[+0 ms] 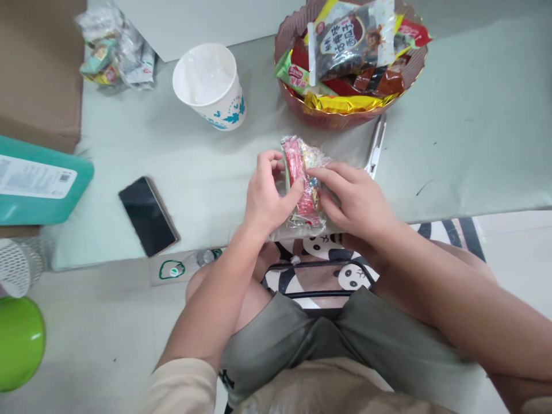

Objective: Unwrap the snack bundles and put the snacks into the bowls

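Both hands grip a clear plastic bag of wrapped snacks at the table's near edge. My left hand curls round the bag's left side, thumb pressed on a red packet inside. My right hand holds the right side, fingers laid across the top of the bag. The bag holds red and multicoloured wrappers and rests on the pale green tabletop.
A basket of snack packets stands behind the bag, small scissors beside it. A white paper cup, a black phone, a teal box, crumpled wrappers and a green round object lie to the left.
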Demonstrator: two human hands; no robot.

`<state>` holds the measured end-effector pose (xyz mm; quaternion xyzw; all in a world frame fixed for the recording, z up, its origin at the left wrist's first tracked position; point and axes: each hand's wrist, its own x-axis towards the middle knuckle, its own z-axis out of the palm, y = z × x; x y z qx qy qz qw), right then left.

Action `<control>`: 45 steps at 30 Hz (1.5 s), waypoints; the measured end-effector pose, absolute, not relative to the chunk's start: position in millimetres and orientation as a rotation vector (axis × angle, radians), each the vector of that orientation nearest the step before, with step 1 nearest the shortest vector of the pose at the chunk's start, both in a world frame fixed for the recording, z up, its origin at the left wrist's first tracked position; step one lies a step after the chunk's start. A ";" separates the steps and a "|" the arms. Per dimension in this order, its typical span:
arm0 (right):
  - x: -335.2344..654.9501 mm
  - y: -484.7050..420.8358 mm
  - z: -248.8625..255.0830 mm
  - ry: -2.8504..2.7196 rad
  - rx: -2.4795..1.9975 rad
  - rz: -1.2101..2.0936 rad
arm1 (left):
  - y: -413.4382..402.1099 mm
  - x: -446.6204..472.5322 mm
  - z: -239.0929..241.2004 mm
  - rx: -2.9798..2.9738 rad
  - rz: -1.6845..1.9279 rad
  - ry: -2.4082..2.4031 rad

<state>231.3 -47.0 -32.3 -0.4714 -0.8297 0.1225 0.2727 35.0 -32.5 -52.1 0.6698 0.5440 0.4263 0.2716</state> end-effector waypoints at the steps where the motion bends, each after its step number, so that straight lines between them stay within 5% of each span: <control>1: 230.9 -47.3 -32.8 -2.216 -1.243 0.351 | -33.1 36.2 -53.1 1.758 1.171 1.386; 15: 246.5 -41.6 -30.8 -1.812 -1.342 0.564 | -29.5 24.8 -36.2 1.357 0.764 0.927; 45: 243.0 -45.8 -16.7 -2.008 -1.434 0.421 | -25.4 24.6 -42.0 1.499 1.070 1.373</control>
